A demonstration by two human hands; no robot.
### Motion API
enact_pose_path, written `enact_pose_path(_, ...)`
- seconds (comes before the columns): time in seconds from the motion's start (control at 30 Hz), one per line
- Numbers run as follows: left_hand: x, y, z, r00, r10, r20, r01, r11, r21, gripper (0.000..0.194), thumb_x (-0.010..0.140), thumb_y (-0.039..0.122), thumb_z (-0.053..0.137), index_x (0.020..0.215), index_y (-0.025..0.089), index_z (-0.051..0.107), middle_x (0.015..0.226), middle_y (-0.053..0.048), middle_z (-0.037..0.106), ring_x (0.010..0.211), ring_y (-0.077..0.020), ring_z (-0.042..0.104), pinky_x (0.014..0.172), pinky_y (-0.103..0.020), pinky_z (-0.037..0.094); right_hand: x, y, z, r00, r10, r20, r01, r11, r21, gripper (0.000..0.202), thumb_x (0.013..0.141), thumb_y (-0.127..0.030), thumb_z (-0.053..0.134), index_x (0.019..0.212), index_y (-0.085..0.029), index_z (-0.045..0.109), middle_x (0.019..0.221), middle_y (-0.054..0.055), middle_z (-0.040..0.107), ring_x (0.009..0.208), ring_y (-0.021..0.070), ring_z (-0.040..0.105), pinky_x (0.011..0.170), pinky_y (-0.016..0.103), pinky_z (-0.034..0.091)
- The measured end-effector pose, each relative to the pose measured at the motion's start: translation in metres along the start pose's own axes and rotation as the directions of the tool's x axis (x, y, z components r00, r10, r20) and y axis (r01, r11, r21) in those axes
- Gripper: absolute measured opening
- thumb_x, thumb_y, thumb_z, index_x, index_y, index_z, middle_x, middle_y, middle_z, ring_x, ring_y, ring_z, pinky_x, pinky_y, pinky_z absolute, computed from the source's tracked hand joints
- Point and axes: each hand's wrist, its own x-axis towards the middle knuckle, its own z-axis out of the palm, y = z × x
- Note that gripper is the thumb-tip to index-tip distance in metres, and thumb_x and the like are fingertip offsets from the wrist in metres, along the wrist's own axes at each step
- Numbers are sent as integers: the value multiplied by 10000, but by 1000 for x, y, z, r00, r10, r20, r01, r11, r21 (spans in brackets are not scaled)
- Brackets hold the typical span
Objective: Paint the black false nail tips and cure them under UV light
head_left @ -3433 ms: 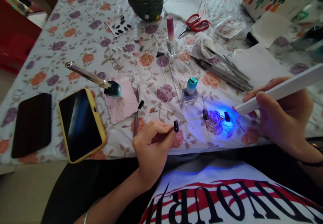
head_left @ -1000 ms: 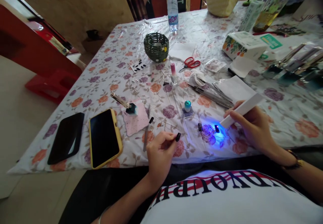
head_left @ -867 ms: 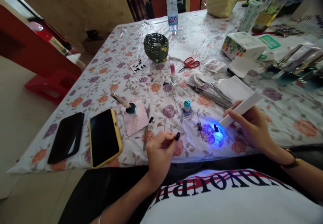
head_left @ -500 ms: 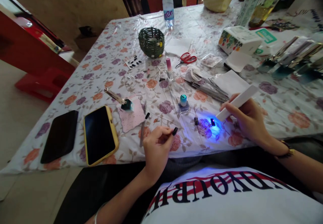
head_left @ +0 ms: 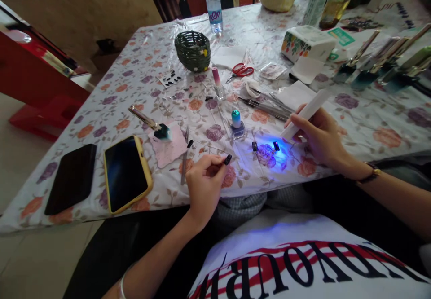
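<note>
Between the thumb and fingers of my left hand (head_left: 206, 184) is a black false nail (head_left: 227, 159). My right hand (head_left: 319, 137) is closed around a white stick-shaped UV lamp (head_left: 306, 115), tilted toward the table. Its blue-violet light falls on a small dark nail piece (head_left: 276, 146) standing on the cloth. A second dark nail piece (head_left: 255, 147) stands just left of the glow. Behind them is a nail polish bottle (head_left: 237, 126) with a turquoise cap. Left of my left hand, a small black-tipped piece (head_left: 190, 143) lies beside a thin metal tool (head_left: 184, 164).
A phone in a yellow case (head_left: 127, 173) and a dark flat case (head_left: 71, 180) lie at the left. An open polish bottle (head_left: 162, 131) rests on pink paper. Farther back are red scissors (head_left: 242, 70), a green basket (head_left: 193, 52), a water bottle (head_left: 214, 9) and a tissue box (head_left: 307, 43).
The camera view has shifted slightly, so the table contents appear a little higher and further left. Both hands keep their holds, and the lamp still lights the same nail piece.
</note>
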Motion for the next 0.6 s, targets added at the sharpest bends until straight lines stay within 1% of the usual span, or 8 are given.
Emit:
enact_pose_path(0.2,2,-2,-1,999,50,17,-50,999,21,87,726,248,623,713,163,606,753,-18,624,710,-136,589,676,-252,491,1,-2,3,1000,-15,-13,15,1000,-22,189,752,-326,620,824,-200,499,656,-41,554,470,62,460,400,189,338)
enact_pose_path(0.37,3,-2,-2,996,91,11,-92,995,36,59,723,216,624,700,165,607,742,-15,624,708,-137,595,676,-252,495,2,0,3,999,-33,-31,31,998,-60,207,738,-337,633,830,-194,513,656,-45,553,478,63,464,409,189,356)
enact_pose_path(0.6,3,-4,-2,996,87,26,-88,994,66,47,725,216,616,715,172,602,776,-20,630,728,-145,599,680,-258,491,2,3,4,999,-13,-35,10,996,-84,209,721,-359,644,811,-214,523,655,-46,554,478,71,468,397,187,356)
